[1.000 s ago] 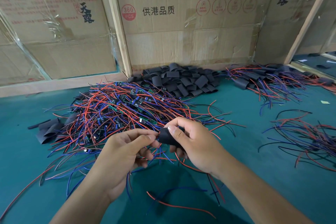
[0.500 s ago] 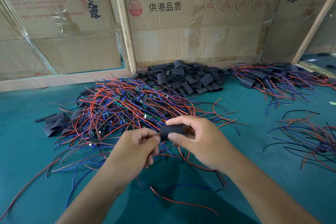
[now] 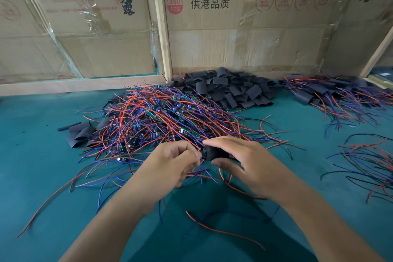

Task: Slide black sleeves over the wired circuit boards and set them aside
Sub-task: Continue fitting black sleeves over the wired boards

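Left hand [image 3: 176, 163] pinches wires [image 3: 202, 171] at the sleeve [image 3: 214, 153] mouth, fingers curled. Right hand [image 3: 253, 166] grips the sleeve between thumb and fingers, above the counter [image 3: 42, 176], just in front of the board pile [image 3: 165, 117]. Sleeve pile [image 3: 229, 89] behind; finished ones [image 3: 340, 93] far right.

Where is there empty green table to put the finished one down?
Bare green mat lies left of the tangled wire pile, and a strip between that pile and the right-hand wire bundle. The back, with loose black sleeves and sleeved boards, is crowded.
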The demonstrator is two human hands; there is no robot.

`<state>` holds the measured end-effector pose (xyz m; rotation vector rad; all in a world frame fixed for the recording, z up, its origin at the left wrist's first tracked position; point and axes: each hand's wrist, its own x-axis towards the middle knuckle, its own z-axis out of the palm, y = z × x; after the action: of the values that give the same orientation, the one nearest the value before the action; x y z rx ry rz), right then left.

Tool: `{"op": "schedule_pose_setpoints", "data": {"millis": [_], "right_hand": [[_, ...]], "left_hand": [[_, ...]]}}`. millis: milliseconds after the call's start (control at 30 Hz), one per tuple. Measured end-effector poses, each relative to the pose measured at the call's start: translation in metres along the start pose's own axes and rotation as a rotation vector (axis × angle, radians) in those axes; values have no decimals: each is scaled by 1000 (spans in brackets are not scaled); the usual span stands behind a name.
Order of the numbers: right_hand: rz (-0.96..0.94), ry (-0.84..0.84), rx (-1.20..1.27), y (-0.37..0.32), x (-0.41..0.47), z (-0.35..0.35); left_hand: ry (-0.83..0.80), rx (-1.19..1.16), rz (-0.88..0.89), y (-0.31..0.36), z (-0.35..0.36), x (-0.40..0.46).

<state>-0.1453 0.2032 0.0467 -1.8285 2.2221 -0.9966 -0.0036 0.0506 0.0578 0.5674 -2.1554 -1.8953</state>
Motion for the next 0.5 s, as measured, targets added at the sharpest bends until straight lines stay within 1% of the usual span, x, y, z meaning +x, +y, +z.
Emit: {"op": "schedule_pose_setpoints", "data": {"millis": [100,233,300,400,500], "right_hand": [[18,4,-6,1,0,0],[20,4,-28,-1,0,1],[23,-4,-44,-1,-1,1],[12,-15,-67,-1,-1,3],[6,-11,-82,-1,-2,4]], "left_hand": [[8,58,55,-2,-1,1],[29,302,182,-7,-4,3],[33,376,221,-9,-4,3],[35,412,231,-10,-3,4],[37,383,193,-10,-3,4]]}}
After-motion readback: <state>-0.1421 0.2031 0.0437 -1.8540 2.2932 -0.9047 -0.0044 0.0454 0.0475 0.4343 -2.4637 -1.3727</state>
